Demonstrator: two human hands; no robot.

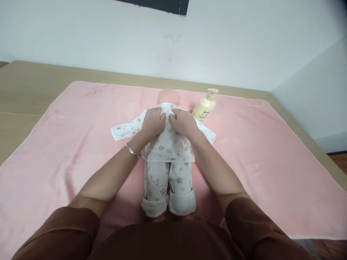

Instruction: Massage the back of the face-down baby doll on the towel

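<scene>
A baby doll (168, 96) lies on a pink blanket (260, 155), its head toward the wall. White printed pants (180, 180) with rolled cuffs cover its legs. Over its torso is a white printed top (168, 148), both sleeves spread outward. My left hand (153, 121), a silver bangle on its wrist, is closed on the top near the neckline. Beside it, my right hand (183, 122) is closed on the same top, the thumbs a short way apart. The doll's arms are not visible.
A cream pump bottle (205, 105) leans on the blanket beyond my right hand, near the right sleeve. The blanket covers much of a wooden table (24, 86), which meets a white wall (108, 43) at the back.
</scene>
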